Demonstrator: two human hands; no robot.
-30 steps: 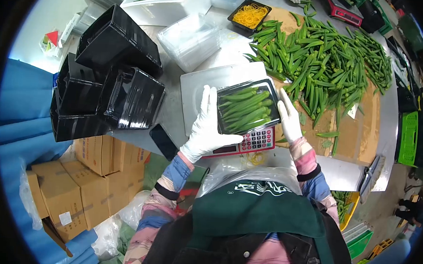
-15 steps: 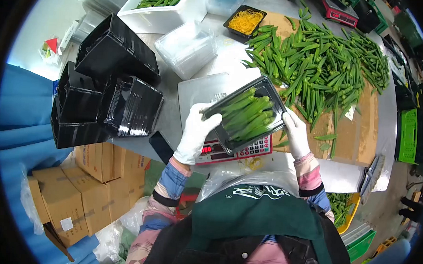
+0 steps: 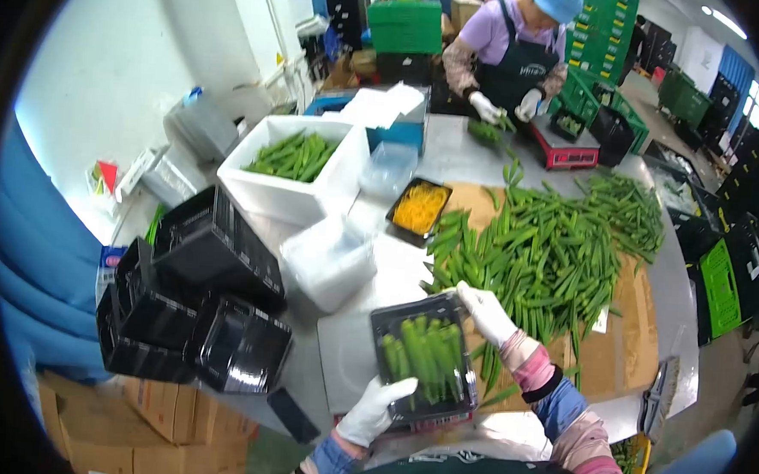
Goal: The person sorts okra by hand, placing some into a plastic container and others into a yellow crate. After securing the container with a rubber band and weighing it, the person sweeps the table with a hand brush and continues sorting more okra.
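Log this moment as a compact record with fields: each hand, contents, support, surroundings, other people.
left hand: gloved, thumb over near-left edge of black tray
right hand: gloved, at tray's far-right corner
tray contents: green okra pods, side by side
beneath tray: weighing scale; contact unclear
right: loose okra heap on cardboard
left: black containers, phone
beyond: yellow bands, white box of okra
other people: co-worker across the table

Two gloved hands, left [image 3: 376,411] and right [image 3: 484,314], hold a black tray [image 3: 423,359] of okra above a scale [image 3: 345,355]. Loose okra [image 3: 537,262] lies on cardboard [image 3: 627,353] nearby.
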